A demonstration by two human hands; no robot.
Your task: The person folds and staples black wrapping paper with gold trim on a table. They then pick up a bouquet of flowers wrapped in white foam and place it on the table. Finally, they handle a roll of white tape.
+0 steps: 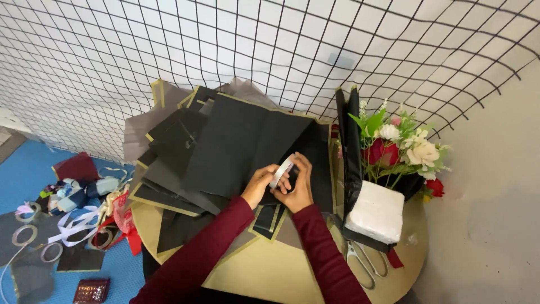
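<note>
— How are the two arms placed?

— Both arms are stretched forward from the bottom edge of the view, and both are covered by dark red sleeves down to the wrists. They are brought together toward the middle.

— And the hands?

— The left hand (260,184) is curled, with the fingers bent inward and the thumb raised. The right hand (298,186) is set just beside it, its fingers arched over the top. The fingertips of both hands are nearly joined.

Round tan table (270,276) bears black paper sheets (236,146), scissors (368,264).
</note>
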